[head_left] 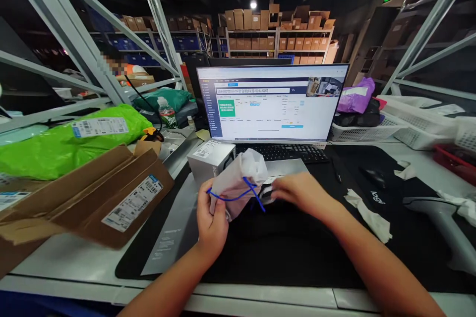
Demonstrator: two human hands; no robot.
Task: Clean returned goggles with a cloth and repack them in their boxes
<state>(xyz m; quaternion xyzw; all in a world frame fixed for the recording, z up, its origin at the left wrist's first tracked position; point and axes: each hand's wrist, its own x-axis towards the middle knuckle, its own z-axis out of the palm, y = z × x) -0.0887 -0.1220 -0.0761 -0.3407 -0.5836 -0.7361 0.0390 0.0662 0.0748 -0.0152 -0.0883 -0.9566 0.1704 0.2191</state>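
My left hand (212, 223) is closed around a white drawstring pouch (238, 181) and keeps it tilted above the desk mat. A blue cord (238, 198) crosses the pouch and hangs off its right side. To the right of it is my right hand (297, 189), its fingers bent together and slightly blurred. At those fingertips shows a small shiny grey piece, too smeared to name. Behind the pouch stands a silver-grey box (208, 158) with a white label. A grey flat sheet or box lid (173, 233) with faint print lies left of my left hand.
An opened brown carton (107, 198) and a green parcel bag (92, 131) fill the left. A monitor (267, 109) and keyboard (290, 152) stand behind. On the right are a mouse (373, 176), torn white paper (370, 215), a barcode scanner (439, 218) and white baskets (368, 128).
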